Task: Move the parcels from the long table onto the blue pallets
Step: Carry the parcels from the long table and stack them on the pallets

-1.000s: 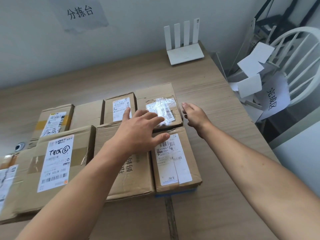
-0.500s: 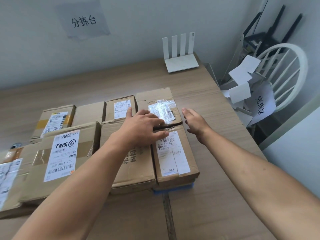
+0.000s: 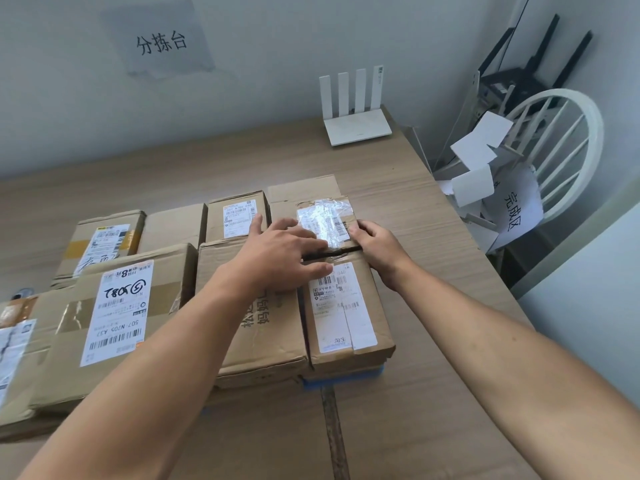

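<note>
Several brown cardboard parcels lie packed together on the long wooden table (image 3: 433,410). At the far right of the group is a parcel with a taped, shiny label (image 3: 308,194); in front of it lies a parcel with a long white label (image 3: 349,317). My left hand (image 3: 280,258) lies flat with fingers spread over the seam between these two and a larger parcel (image 3: 263,337). My right hand (image 3: 381,247) has its fingers curled onto the near right corner of the taped-label parcel. No blue pallet is in view.
More parcels fill the table's left side, among them one with a large white label (image 3: 114,313). A white router (image 3: 356,123) stands at the back edge. Right of the table is a white chair (image 3: 568,143) holding papers. A blue strip (image 3: 346,375) shows under the front parcels.
My right hand has moved left from beside the parcels onto the taped-label parcel's corner. My left hand has slid slightly forward over the seam. The view has tilted up a little.
</note>
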